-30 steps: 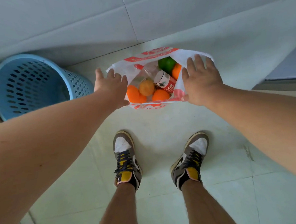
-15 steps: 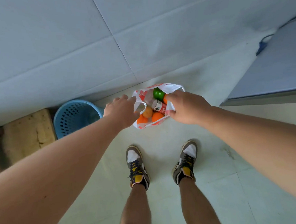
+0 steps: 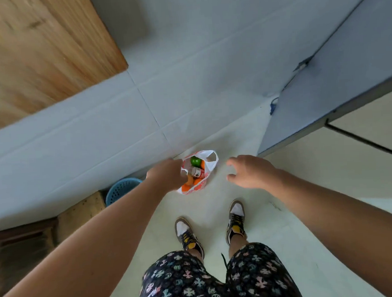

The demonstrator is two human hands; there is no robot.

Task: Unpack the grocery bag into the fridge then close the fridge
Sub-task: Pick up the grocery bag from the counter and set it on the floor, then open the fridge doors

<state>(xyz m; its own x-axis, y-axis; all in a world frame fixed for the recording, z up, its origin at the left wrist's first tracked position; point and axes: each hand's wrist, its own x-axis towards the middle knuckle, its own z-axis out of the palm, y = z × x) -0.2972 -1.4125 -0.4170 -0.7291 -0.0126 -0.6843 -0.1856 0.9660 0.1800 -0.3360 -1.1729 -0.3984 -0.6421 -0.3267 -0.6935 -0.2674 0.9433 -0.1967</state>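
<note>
Left grip (image 3: pixel 167 177) is curled on the left rim of the grocery bag (image 3: pixel 194 189), low by the wall ahead of our shoes. Thin, soft plastic, fruit-heavy, so it'll sag; we'd take both handles. Right grip (image 3: pixel 250 172) is spread and empty, just beside the bag.

Soft, even daylight fills the scene, leaving only faint shadows on the pale green floor (image 3: pixel 217 204). Motion blur smears the orange-brown wooden panel (image 3: pixel 39 48) at upper left, and wide-angle distortion bends the grey tiled wall (image 3: pixel 96 136) toward the edges.
</note>
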